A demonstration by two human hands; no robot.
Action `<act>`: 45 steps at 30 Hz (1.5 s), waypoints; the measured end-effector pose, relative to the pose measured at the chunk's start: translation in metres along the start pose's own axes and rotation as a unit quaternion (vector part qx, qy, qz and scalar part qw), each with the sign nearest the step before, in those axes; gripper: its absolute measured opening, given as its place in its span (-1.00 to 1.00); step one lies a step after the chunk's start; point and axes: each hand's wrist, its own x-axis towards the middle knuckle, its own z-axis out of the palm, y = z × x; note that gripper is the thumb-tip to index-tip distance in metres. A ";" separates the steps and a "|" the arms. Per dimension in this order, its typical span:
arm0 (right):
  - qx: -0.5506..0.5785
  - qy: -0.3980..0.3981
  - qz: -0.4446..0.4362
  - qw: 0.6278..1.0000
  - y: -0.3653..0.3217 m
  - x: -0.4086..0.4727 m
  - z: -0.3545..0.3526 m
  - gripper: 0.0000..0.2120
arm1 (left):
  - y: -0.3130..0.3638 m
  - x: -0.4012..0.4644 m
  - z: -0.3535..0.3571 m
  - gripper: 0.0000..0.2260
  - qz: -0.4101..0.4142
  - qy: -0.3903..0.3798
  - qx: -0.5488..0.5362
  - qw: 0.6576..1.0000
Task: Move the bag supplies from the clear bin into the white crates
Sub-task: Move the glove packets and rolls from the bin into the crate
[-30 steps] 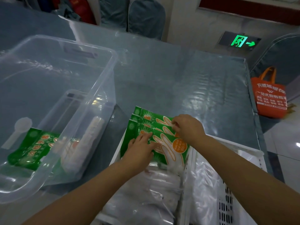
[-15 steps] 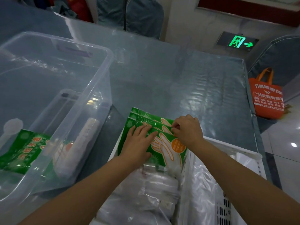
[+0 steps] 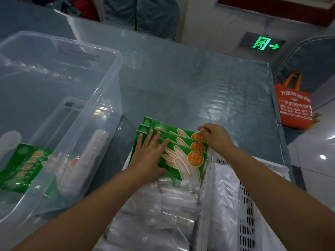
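Plastic-covered bench carries the white crate, where left hand presses flat on fanned glove packets and right hand pinches one corner; overhanging, they might slide off.

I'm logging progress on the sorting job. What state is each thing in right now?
clear bin: open, lidless, one green packet left inside.
green glove packets: three, fanned at the far end of the left white crate.
left hand: flat, pressing the packets.
right hand: fingertips pinching the rearmost packet's corner.
right white crate: holds clear bags.
exit sign: lit.
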 end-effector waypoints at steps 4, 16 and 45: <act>0.046 -0.014 0.018 0.999 0.007 -0.006 -0.007 -0.85 | 0.001 0.003 -0.001 -0.05 -0.009 -0.025 -0.022 0.999; -0.007 0.007 -0.003 1.000 0.004 -0.012 -0.008 -0.80 | -0.004 0.005 -0.003 -0.08 0.023 -0.015 -0.044 0.999; -0.050 -0.235 -0.267 0.933 -0.037 -0.160 0.056 -0.31 | -0.047 -0.134 -0.008 0.02 0.174 -0.152 -0.094 0.968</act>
